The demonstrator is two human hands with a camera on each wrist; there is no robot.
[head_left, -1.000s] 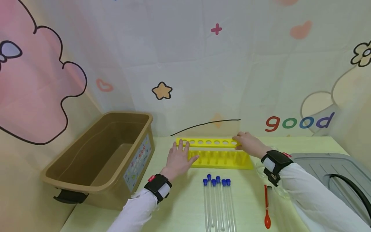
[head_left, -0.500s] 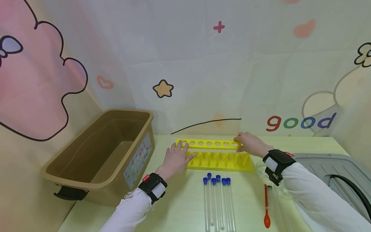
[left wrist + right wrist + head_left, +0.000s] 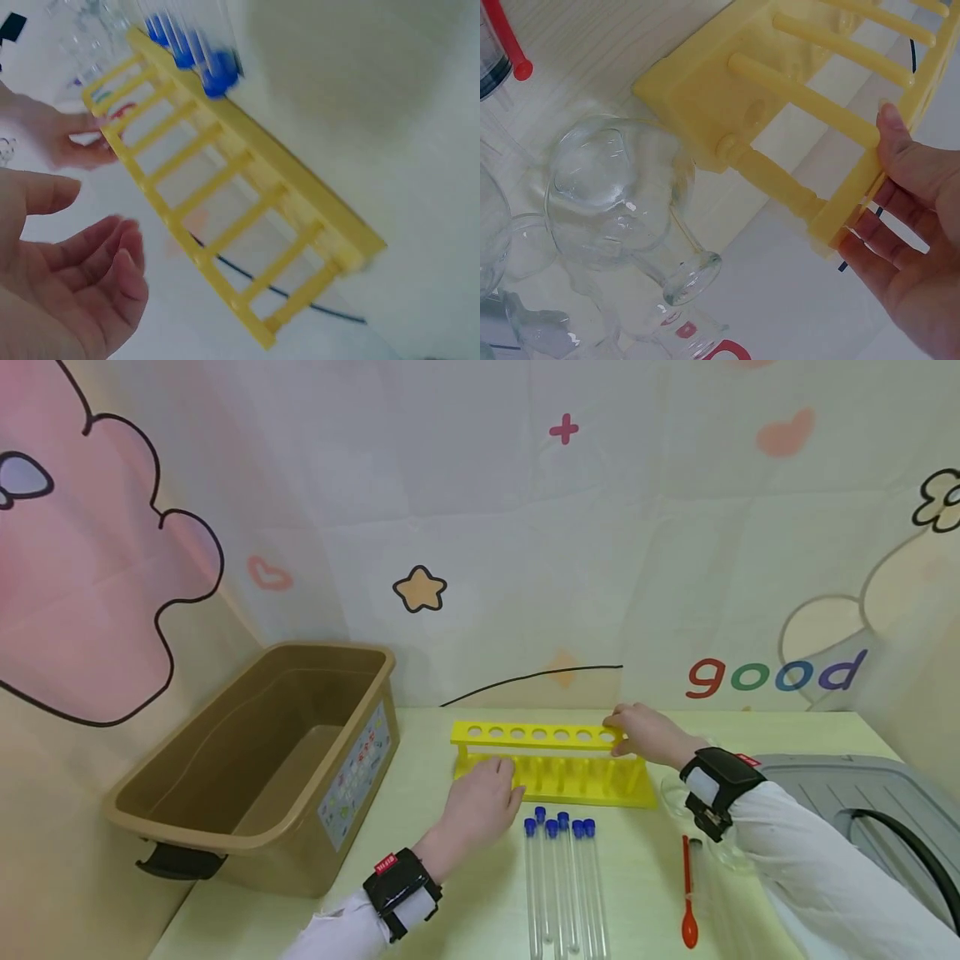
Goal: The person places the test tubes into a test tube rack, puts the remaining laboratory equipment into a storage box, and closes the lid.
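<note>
Yellow rack (image 3: 558, 781) — one, pinched by one of two hands (image 3: 651, 732); blue-capped tubes (image 3: 567, 885) — six.

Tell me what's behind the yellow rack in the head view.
Behind the yellow rack, a strip of pale tabletop shows, then the printed backdrop. The right hand and the rack's solid parts hide the rest.

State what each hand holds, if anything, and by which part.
Right hand grips the yellow rack by its top bar's right end; left hand holds nothing.
</note>
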